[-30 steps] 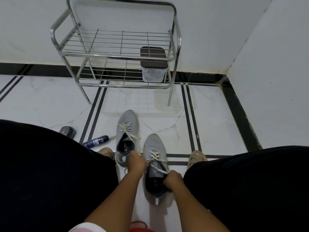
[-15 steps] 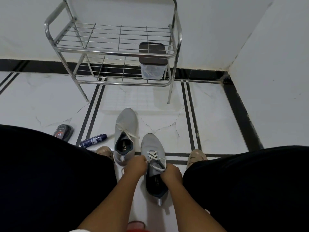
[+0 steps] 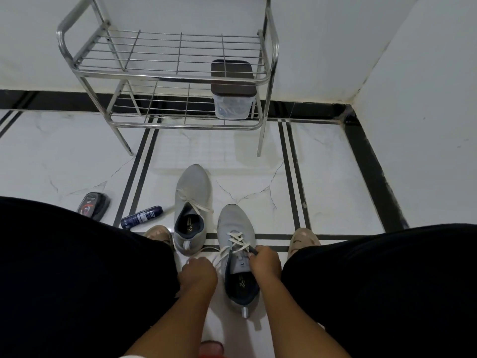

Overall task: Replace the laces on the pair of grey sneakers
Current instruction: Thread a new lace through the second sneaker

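Two grey sneakers stand on the white floor between my knees. The near sneaker (image 3: 236, 228) carries a cream lace (image 3: 238, 241), loosened at its upper eyelets. My right hand (image 3: 265, 262) pinches the lace at the right side of the sneaker's throat. My left hand (image 3: 197, 276) sits to the left of the shoe, fingers curled round the loose lace end that runs off the shoe. The far sneaker (image 3: 192, 188) stands ahead and to the left, with its cream lace (image 3: 193, 204) threaded and slack.
A chrome wire shoe rack (image 3: 167, 76) stands against the wall ahead, holding a clear box with a dark lid (image 3: 233, 99). A blue spray can (image 3: 142, 217) and a dark shoe-polish sponge (image 3: 94, 205) lie on the floor at left. My feet flank the sneakers.
My left hand has pulled back and left, away from the near sneaker, drawing lace out with it. My right hand has shifted slightly forward on the right side of the lacing.
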### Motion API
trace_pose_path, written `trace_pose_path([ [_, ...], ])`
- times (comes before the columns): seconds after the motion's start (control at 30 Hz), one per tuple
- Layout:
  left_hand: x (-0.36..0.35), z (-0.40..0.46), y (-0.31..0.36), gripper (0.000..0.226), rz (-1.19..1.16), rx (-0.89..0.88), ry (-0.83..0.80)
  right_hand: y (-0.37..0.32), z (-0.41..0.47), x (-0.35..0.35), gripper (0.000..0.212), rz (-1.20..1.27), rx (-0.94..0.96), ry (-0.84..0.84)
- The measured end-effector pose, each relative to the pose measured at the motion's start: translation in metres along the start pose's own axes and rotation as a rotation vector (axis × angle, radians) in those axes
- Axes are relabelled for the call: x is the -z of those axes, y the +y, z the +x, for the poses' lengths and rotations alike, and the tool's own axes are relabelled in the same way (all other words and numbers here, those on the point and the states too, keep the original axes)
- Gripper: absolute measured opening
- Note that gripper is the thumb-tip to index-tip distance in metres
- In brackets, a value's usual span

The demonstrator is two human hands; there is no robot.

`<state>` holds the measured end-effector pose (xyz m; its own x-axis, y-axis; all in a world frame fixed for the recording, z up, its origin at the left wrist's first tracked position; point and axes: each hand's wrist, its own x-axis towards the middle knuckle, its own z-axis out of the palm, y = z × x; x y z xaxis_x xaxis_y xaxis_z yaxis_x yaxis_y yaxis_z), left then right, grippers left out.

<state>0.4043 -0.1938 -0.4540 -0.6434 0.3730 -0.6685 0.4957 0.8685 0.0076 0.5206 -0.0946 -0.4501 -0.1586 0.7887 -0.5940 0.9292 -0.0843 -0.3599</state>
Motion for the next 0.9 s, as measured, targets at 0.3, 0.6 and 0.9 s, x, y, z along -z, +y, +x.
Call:
trace_pose_path([
  [0.3, 0.002, 0.015, 0.017, 0.028, -0.167, -0.203, 0.094, -0.001, 0.001, 0.001, 0.024, -0.012, -0.002, -0.01],
  [0.6, -0.003, 0.02, 0.019, 0.015, -0.451, -0.295, 0.036, -0.001, 0.0, 0.002, 0.025, -0.035, -0.021, 0.005],
  [0.9, -0.002, 0.028, 0.008, 0.029, -0.333, -0.085, 0.025, -0.002, 0.0, 0.001, 0.025, -0.07, -0.023, 0.003],
])
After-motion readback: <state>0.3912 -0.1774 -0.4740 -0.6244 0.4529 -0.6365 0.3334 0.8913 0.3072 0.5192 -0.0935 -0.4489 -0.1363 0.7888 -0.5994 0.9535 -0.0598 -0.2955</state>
